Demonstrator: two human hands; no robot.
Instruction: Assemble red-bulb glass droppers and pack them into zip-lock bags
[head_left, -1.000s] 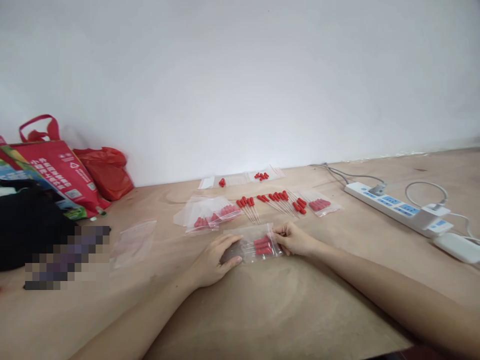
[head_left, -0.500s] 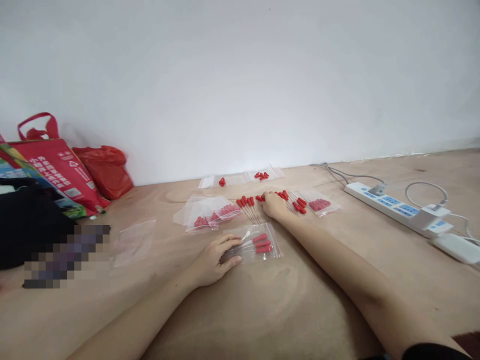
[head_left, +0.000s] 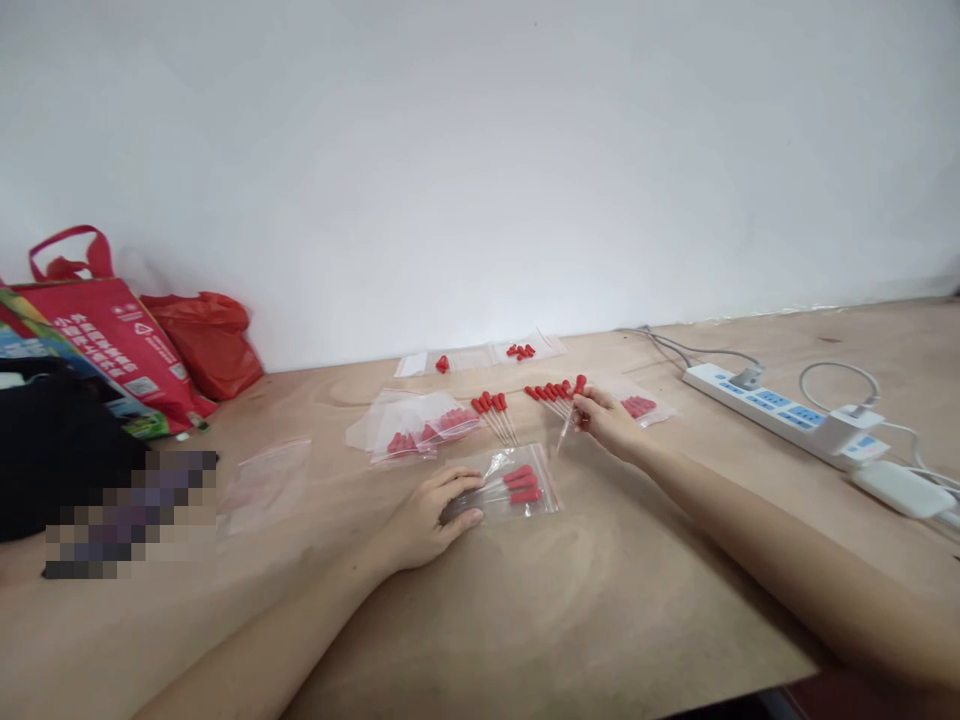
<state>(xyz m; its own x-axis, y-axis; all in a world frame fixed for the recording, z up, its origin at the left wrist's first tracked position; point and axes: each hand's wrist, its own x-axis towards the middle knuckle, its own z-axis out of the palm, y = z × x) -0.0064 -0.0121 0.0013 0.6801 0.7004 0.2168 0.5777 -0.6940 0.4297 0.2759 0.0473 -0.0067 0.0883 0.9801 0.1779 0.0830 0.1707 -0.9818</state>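
My left hand (head_left: 435,515) rests on the table, fingers and thumb gripping the left end of a clear zip bag (head_left: 491,508). Inside that bag lie several glass droppers with red rubber bulbs (head_left: 525,480). Pinched in my right hand (head_left: 606,420) is one dropper (head_left: 580,384), tilted, its bulb up and its glass tip pointing down to the left, just beyond the bag. Beside this hand, a row of loose droppers (head_left: 547,391) fans out on the table. Another small group of loose droppers (head_left: 491,402) lies left of it, behind the bag.
Filled zip bags (head_left: 427,425) overlap at the left, and another filled bag (head_left: 637,402) lies right. By the wall are bags with glass tubes (head_left: 472,360) and red bulbs (head_left: 521,351). A power strip (head_left: 780,410) stands right; a red shopping bag (head_left: 112,340) stands left.
My right hand has moved right and lifted one dropper from the loose row, swinging its tip toward the bag. My left hand keeps its place on the bag.
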